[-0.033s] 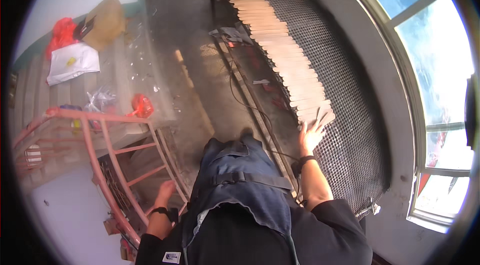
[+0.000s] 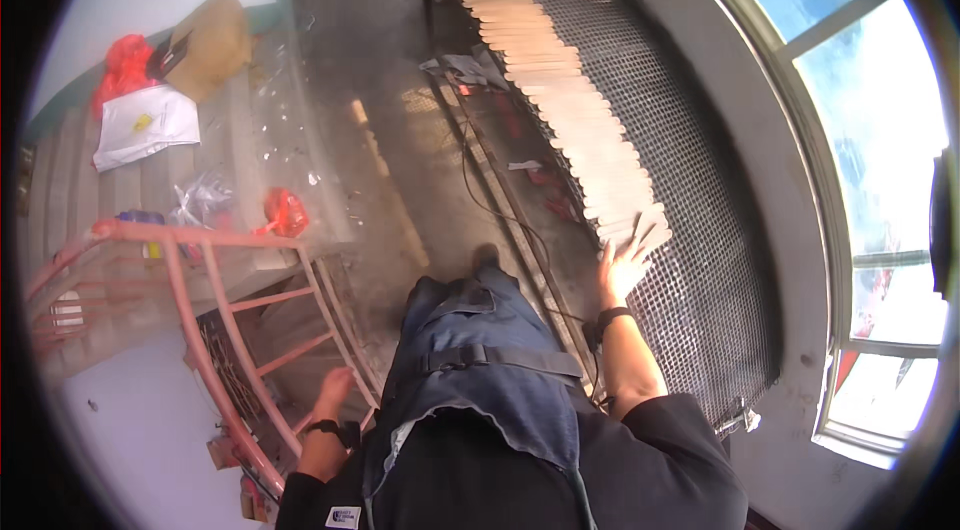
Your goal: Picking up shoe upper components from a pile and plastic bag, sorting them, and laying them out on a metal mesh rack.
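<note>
Pale flat wooden sticks [image 2: 598,152] line the black mesh surface [image 2: 700,270] short of its near end, right hand [image 2: 623,272] grip splayed on them, left hand [image 2: 336,392] unclear.

The person wears a black top [image 2: 660,470] with short, loose sleeves and a small white label [image 2: 343,517] with dark print on the left. Over it hangs a dark blue apron [image 2: 520,420], its upper edge wavy and pale-lined, crossed by a dark belt [image 2: 535,361] with a buckle [image 2: 470,357]. Dark wristbands sit behind the right hand [image 2: 622,273] and left hand [image 2: 335,392], the left one bulkier.
</note>
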The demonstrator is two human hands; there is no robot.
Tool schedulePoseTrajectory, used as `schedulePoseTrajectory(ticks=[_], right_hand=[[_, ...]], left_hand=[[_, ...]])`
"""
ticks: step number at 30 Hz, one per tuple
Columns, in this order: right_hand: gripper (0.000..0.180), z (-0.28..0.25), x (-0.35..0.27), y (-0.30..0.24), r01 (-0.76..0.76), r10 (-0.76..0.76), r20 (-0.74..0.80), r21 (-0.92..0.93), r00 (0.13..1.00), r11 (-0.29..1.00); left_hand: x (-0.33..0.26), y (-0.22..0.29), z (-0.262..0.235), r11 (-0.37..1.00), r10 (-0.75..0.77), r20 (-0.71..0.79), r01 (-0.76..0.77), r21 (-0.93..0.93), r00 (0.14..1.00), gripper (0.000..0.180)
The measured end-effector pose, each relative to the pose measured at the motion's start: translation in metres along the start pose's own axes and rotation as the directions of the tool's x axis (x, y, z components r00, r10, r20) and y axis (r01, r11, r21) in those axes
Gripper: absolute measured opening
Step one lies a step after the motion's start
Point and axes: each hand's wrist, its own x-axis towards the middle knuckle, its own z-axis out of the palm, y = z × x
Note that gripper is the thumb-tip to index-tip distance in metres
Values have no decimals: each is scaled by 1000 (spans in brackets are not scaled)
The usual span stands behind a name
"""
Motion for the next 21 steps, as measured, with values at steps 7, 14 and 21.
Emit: schedulePoseTrajectory(ticks=[7, 14, 21], right_hand=[[77, 34, 66, -132, 97, -94, -55, 65, 994, 993], [79, 48, 146, -315, -15, 10, 53, 95, 999, 995], [81, 71, 219, -481, 28, -54, 122, 199, 991, 980]], left_hand=[[11, 78, 7, 975, -60, 133, 30, 219, 989, 33], [103, 186, -64, 993, -23, 132, 37, -108, 991, 37], [223, 346, -159, 974, 201, -16, -198, 114, 979, 36]])
